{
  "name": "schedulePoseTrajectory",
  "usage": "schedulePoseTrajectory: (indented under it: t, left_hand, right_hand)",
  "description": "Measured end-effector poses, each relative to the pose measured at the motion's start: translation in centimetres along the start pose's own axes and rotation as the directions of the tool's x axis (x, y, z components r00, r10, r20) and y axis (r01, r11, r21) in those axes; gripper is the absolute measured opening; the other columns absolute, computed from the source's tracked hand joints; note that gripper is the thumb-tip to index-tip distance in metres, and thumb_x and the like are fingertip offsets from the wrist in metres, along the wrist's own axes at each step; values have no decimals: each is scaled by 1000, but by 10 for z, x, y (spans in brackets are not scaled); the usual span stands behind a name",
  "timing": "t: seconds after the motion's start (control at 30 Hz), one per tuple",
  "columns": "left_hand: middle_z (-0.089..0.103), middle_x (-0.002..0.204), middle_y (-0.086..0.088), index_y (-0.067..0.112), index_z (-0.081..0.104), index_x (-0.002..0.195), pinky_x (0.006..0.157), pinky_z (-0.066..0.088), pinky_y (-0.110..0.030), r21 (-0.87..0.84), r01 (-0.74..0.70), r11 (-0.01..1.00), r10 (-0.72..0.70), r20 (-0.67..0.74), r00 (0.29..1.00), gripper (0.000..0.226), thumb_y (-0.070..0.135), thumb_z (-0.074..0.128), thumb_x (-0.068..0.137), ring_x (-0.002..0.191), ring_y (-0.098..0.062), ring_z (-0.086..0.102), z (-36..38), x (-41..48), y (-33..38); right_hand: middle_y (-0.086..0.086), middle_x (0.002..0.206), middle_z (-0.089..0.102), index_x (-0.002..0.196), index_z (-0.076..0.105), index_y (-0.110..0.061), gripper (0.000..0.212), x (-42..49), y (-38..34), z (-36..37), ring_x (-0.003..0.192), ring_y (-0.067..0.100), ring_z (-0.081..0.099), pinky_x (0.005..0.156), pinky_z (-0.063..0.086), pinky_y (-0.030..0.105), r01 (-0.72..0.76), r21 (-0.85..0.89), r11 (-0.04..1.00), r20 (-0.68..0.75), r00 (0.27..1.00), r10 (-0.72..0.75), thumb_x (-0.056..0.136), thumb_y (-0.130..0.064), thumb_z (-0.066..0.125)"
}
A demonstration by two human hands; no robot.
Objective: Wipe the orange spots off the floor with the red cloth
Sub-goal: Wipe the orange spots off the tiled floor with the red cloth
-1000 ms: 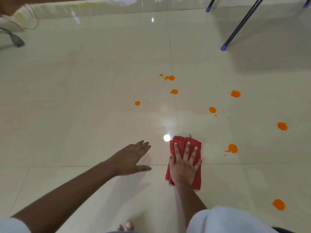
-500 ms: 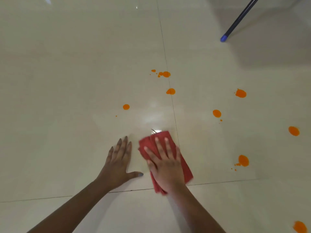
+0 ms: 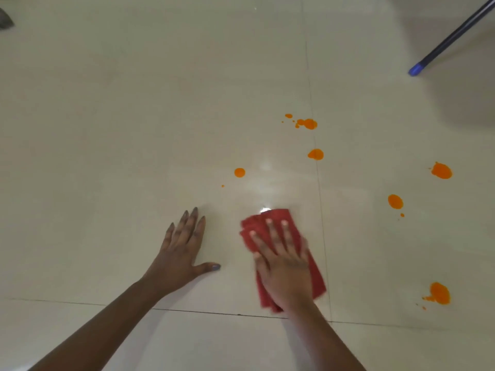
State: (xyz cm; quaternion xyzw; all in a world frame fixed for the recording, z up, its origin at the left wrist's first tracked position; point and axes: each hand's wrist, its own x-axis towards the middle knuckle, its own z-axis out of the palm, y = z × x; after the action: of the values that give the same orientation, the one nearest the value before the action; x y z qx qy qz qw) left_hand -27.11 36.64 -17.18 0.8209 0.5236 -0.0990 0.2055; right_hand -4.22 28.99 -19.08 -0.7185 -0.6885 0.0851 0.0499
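Observation:
A folded red cloth [image 3: 316, 279] lies flat on the cream tiled floor [image 3: 134, 129], and my right hand [image 3: 284, 263] presses down on it with fingers spread. My left hand [image 3: 182, 250] rests flat on the bare tile to the cloth's left, holding nothing. Several orange spots dot the floor: a small one [image 3: 239, 172] ahead of the cloth, a cluster [image 3: 308, 123] and another spot [image 3: 316, 154] by the tile joint, and more to the right [image 3: 441, 170], [image 3: 395, 201], [image 3: 439, 293].
A dark pole with a blue tip [image 3: 416, 68] slants down at the top right, with a shadow beneath it. A grey object [image 3: 4, 18] peeks in at the top left edge. Tile joints run across near my wrists and up past the cloth.
My right hand slid the cloth to the left and forward across the tile joint, turning it at an angle. My left hand came down flat on the floor. My head moved closer.

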Motion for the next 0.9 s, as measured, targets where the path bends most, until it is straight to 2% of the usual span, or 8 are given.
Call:
schedulePoseTrajectory:
  t: [0.07, 0.17, 0.37, 0.47, 0.6, 0.7, 0.8, 0.9]
  left_hand:
    - [-32, 149, 3, 18, -4, 148, 114, -11, -40, -45, 72, 996, -73, -25, 997, 124, 97, 4, 53, 137, -14, -32, 0, -4, -14]
    - [-35, 146, 2, 17, -6, 148, 115, -8, -43, -25, 143, 989, -143, -28, 989, 128, 98, 1, 49, 135, -14, -34, 2, -12, -36]
    - [-34, 148, -2, 17, -20, 141, 114, -11, -41, -34, 136, 990, -137, -13, 991, 121, 97, 3, 53, 139, -21, -29, 3, -18, -44]
    - [-36, 147, 3, 23, -23, 140, 113, -12, -44, -61, 214, 975, -217, -52, 975, 119, 97, 8, 52, 137, -18, -33, 2, -20, -52]
    - [-36, 147, 2, 19, -12, 146, 113, -11, -42, -47, 213, 976, -214, -27, 976, 125, 98, 7, 51, 134, -15, -36, 1, -25, -71]
    - [-37, 146, 2, 18, -11, 147, 114, -11, -45, -59, 233, 971, -236, -34, 971, 130, 99, 8, 47, 135, -16, -35, -7, -22, -74]
    - [-37, 147, 2, 19, -13, 147, 114, -10, -46, -129, 356, 926, -364, -44, 930, 140, 102, 3, 35, 134, -15, -35, -16, -21, -89]
    - [-34, 149, 5, 22, -10, 147, 115, -9, -47, -182, 389, 903, -401, -30, 916, 141, 103, 7, 34, 135, -13, -35, -16, -26, -104]
  right_hand:
    - [-1, 154, 29, 139, 36, -42, 48, 26, 27, -6, 142, 29, 25, 109, 21, 56, -142, -27, 990, -32, 990, 141, 91, -41, 32]
    - [-3, 159, 8, 145, 17, -46, 48, 114, 17, -17, 146, 27, 0, 113, 6, 56, -258, 22, 966, 26, 966, 257, 97, -46, 24]
    - [-3, 157, 17, 140, 34, -44, 46, 99, -76, 3, 146, 27, 10, 113, 4, 54, 176, 60, 983, 74, 981, -180, 95, -43, 25]
    - [-1, 151, 35, 134, 46, -42, 44, 71, -35, 1, 140, 28, 30, 109, 20, 56, 88, 23, 996, -17, 996, -88, 91, -39, 36]
    - [-3, 159, 9, 144, 22, -45, 46, 158, -33, -9, 146, 26, 0, 114, 6, 55, -141, 32, 990, 44, 989, 139, 98, -42, 27]
    - [0, 159, 9, 144, 24, -43, 47, 171, -97, -1, 146, 28, 0, 114, 3, 55, 72, 65, 995, 111, 991, -79, 97, -41, 26]
    - [-3, 153, 31, 134, 44, -44, 44, 111, -109, 14, 143, 27, 23, 112, 17, 56, 342, 52, 938, 52, 937, -345, 92, -42, 33]
    - [0, 148, 40, 130, 50, -42, 42, 124, -70, 10, 139, 27, 32, 109, 22, 55, 201, 3, 980, -9, 980, -201, 90, -39, 39]
